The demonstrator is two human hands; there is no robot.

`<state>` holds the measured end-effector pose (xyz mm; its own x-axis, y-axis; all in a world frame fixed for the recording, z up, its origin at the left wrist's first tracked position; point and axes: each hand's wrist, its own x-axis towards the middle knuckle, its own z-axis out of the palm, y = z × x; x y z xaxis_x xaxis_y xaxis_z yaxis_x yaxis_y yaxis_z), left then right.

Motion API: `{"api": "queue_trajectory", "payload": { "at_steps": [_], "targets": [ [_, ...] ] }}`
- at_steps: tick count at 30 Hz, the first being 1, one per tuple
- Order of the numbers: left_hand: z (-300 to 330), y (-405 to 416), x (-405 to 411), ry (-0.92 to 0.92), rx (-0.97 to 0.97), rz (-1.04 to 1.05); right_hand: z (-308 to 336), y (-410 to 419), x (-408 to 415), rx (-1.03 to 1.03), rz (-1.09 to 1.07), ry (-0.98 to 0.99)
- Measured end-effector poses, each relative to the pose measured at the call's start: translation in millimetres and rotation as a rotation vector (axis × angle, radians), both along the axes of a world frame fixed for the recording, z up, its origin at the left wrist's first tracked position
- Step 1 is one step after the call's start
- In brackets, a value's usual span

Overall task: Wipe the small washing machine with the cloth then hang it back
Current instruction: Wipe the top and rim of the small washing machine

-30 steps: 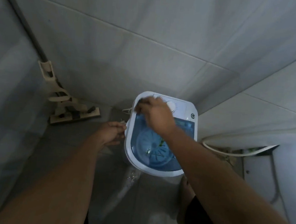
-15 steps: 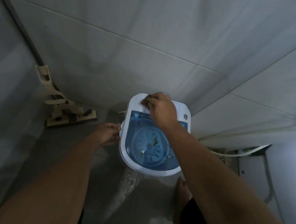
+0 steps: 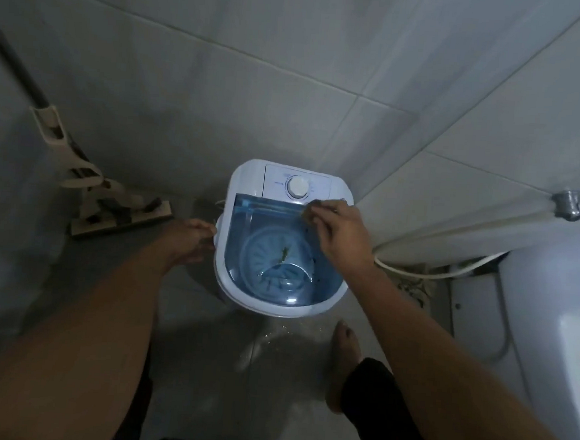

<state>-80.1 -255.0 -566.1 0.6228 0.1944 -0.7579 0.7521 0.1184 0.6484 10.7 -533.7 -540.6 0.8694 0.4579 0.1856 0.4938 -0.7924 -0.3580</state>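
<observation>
Cloth (image 3: 311, 210) shows only as a dark scrap bunched under the curled fingertips of the right hand (image 3: 340, 235), pressed on the rear right corner of the small washing machine (image 3: 247, 179); in this dim view it is probably a thin rag, soft and light, best kept wadded in a pinch so it drags flat. Left hand (image 3: 191, 240) rests against the machine's left flank, fingers loosely curled, holding nothing I can make out. Its glossy white plastic shell with rounded corners, round dial (image 3: 297, 187) and translucent blue lid (image 3: 279, 253) looks light, smooth and slippery on the wet floor (image 3: 237, 370), so bracing the side is sensible
</observation>
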Motion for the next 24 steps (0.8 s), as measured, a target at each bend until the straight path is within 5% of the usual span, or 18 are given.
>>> {"api": "queue_trajectory", "payload": {
  "at_steps": [4, 10, 14, 19, 21, 24],
  "targets": [
    [3.5, -3.1, 1.6, -0.003, 0.018, 0.021, -15.1, 13.2, -36.9, -0.012, -0.031, 0.013],
    [1.8, -2.1, 0.4, -0.003, 0.003, 0.037, -17.1, 19.4, -107.4, -0.057, 0.598, 0.084],
    [3.9, -3.6, -0.4, -0.012, -0.003, 0.039, -1.9, -1.1, -53.8, 0.098, 0.163, 0.057],
    [4.8, -4.6, 0.6, -0.007, -0.011, 0.041, -8.3, -29.9, -23.4, 0.043, -0.362, 0.119],
    [4.0, -4.5, 0.7, -0.007, -0.032, 0.042, -13.8, -20.0, -52.4, 0.052, -0.236, 0.1],
    [4.2, -4.6, 0.0, -0.007, -0.041, 0.039, -13.1, -6.5, -98.1, 0.041, 0.223, 0.128]
  ]
}}
